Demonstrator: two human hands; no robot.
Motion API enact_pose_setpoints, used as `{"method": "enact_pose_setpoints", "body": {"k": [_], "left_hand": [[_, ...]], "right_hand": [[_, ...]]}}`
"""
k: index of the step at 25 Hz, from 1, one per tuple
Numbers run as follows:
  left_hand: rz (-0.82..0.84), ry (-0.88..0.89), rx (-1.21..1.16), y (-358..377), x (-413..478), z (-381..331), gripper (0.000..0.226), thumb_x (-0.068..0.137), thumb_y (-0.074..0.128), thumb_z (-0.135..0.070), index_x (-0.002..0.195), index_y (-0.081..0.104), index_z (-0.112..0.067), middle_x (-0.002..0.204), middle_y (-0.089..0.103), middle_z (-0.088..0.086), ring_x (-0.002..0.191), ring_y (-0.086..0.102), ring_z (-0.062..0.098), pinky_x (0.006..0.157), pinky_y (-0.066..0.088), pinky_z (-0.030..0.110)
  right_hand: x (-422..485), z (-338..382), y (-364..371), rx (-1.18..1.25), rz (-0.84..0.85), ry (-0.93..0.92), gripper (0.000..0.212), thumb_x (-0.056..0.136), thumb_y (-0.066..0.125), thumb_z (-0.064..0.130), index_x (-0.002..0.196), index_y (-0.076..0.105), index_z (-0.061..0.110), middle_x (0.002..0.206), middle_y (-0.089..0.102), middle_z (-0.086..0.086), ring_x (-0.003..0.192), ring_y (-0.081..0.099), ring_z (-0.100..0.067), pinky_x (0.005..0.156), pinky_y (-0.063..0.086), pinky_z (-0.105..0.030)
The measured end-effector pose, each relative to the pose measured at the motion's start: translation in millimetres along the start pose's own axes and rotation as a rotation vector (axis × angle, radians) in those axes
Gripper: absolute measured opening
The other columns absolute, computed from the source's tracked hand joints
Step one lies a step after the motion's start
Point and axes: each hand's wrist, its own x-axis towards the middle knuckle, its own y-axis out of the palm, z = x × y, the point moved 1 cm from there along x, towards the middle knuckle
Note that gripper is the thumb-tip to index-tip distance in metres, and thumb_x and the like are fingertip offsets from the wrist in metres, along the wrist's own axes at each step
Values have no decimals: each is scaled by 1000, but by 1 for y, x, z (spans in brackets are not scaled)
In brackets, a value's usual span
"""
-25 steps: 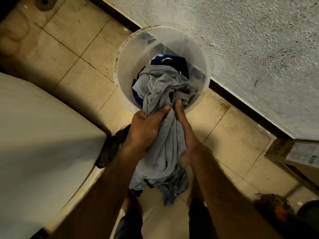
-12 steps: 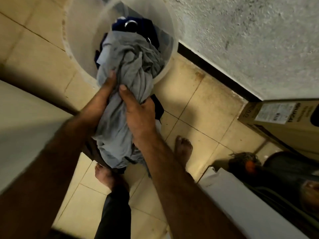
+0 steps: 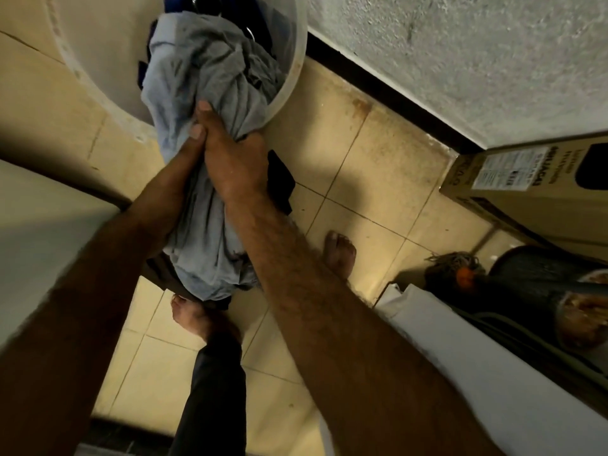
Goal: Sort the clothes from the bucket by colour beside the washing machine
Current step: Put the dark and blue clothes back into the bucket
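Over the rim of the bucket [image 3: 291, 77] a grey garment [image 3: 204, 67] hangs half out. Its top is bunched inside on the dark blue clothes [image 3: 237, 11], and its lower end dangles above the tiled floor [image 3: 362, 199]. Both hands grip it side by side. The right hand [image 3: 233, 162] has its fingers curled round the cloth, and the left hand [image 3: 179, 166] clamps it with the thumb on top, its other fingers hidden. The step in hand looks like lifting this one piece out. Next, the bunched top must come free without dragging the blue clothes along, then go with like colours beside the washing machine [image 3: 42, 225].
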Motion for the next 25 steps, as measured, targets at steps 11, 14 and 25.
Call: {"method": "enact_pose_setpoints", "body": {"k": [11,14,25], "left_hand": [[-265,96,26,-11,22,-15,65,75,76,-60,125,68,-19,118,74,-2,106,72,18,95,58,37],[-290,163,-5,2,36,-21,46,92,68,-39,128,65,-9,121,72,3,108,71,19,95,58,35],[-21,84,-168,13,25,6,60,99,46,-54,148,45,-19,143,59,1,128,59,12,112,46,33]], "right_hand": [[-18,-37,-24,103,368,60,55,96,67,39,145,53,19,132,67,-2,116,65,-14,96,54,-28],[-11,-28,-27,10,334,33,57,96,63,47,146,52,21,135,65,1,112,64,-10,85,53,-16],[26,11,-18,-21,90,-7,45,97,66,40,129,65,9,115,73,-9,101,71,-24,85,59,-31]]}}
